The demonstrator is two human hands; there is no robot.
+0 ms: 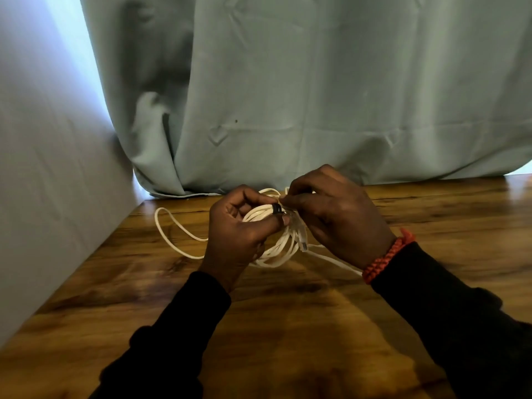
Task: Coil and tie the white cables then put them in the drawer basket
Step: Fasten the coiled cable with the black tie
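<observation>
A coil of white cable (277, 249) hangs between both hands just above the wooden table (288, 326). My left hand (239, 234) grips the coil's upper left side, thumb pressed on a small black tie (277, 209) wrapped around the strands. My right hand (336, 217) pinches the bundle at the tie from the right. A clear plug end (302, 243) dangles below my right palm. A loose white loop (172, 226) lies on the table to the left. The drawer basket is not in view.
A grey-green curtain (316, 96) hangs along the table's back edge. A pale wall (43, 168) borders the table's left side. A loose cable strand (334, 262) runs under my right wrist, which wears an orange braided bracelet (385, 257).
</observation>
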